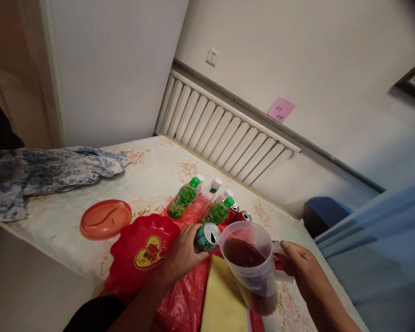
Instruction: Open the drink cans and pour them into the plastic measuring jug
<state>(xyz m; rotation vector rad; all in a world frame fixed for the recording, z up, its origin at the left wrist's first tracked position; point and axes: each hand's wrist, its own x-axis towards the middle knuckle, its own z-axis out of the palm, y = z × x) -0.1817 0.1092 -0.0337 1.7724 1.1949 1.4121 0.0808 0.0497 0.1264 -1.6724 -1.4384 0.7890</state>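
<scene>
A green drink can (204,238), tilted with its opened top facing up and to the right, is wrapped by the fingers of my left hand (183,252). Right beside it is a clear plastic pitcher (263,286), partly filled with dark brown liquid. Its handle is gripped by my right hand (299,260). The can's rim is close to the pitcher's rim; I cannot tell whether they touch. Under both lie a red plastic bag (180,295) and a folded yellow cloth (221,299).
A red scalloped tray (124,258) and an orange divided dish (105,219) lie left. Behind my hands stand a green bottle (184,199), another green-capped bottle (218,212), white-capped clear bottles (210,189) and red cans (245,216). Crumpled patterned fabric (65,170) covers the table's left end.
</scene>
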